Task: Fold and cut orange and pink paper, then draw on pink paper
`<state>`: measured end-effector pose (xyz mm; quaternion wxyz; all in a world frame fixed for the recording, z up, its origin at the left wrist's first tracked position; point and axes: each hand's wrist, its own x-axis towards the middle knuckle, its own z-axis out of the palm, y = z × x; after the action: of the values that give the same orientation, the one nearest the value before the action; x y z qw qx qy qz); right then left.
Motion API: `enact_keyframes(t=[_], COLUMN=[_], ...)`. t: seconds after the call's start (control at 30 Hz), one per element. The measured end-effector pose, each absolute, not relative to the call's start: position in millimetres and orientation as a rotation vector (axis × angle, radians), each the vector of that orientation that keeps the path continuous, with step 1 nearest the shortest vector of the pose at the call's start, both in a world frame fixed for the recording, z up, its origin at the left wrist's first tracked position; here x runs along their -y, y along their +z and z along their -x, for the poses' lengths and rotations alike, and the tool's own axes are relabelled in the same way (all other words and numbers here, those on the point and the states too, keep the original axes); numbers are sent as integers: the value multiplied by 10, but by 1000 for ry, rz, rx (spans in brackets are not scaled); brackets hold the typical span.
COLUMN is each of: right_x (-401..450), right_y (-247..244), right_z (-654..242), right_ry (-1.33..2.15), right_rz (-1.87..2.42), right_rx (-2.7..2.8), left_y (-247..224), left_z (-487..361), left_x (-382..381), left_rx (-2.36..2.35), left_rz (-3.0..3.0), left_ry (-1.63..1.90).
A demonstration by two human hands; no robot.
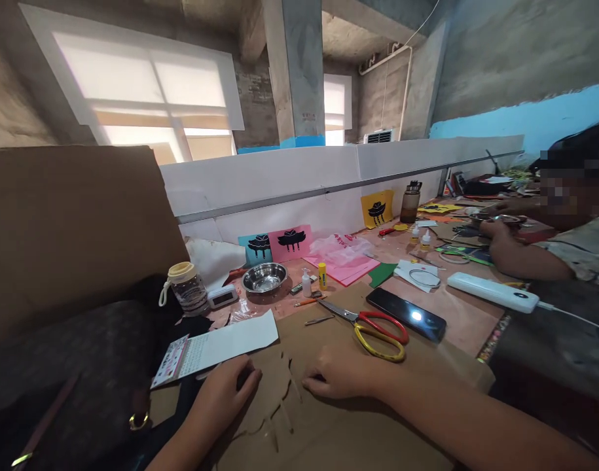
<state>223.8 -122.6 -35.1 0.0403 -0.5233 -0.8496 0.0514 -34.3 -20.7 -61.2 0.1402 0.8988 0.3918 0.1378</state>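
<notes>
Both hands lie on the brown cardboard [345,439] near the worktop's [463,327] near edge, the left hand [225,392] and right hand [336,374] loosely curled with a gap between; nothing shows in either, though hidden fingertips leave me unable to tell if they pinch anything. In that gap run thin dark lines [281,403], perhaps slits or strips. Handling this well, I judge, means light, even pressure on both sides of the lines, keeping the cardboard flat and its marked part unrumpled. The scissors [357,318] lie just beyond the right wrist, handles close enough to catch the forearm, and the phone [402,313] lies behind them. A paper [235,343] crowds the left hand. Toward the far edge stand a bowl [264,286], bottle [306,284] and glue stick [322,276], with pink sheets [348,279] beside them; toward the right edge, a co-worker's arm [518,255] reaches in behind a white device [490,292].
</notes>
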Motion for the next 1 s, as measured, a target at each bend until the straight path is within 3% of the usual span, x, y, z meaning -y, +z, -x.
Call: enact_keyframes(t=[1.0], right_x=[1224], right_y=[-351], right_z=[-2250], right_ry=[366], right_rz=[1696], right_rx=[2528], left_y=[-587], left_z=[356], left_x=[213], left_rx=[-1137], left_rz=[-2547], left_ry=[351])
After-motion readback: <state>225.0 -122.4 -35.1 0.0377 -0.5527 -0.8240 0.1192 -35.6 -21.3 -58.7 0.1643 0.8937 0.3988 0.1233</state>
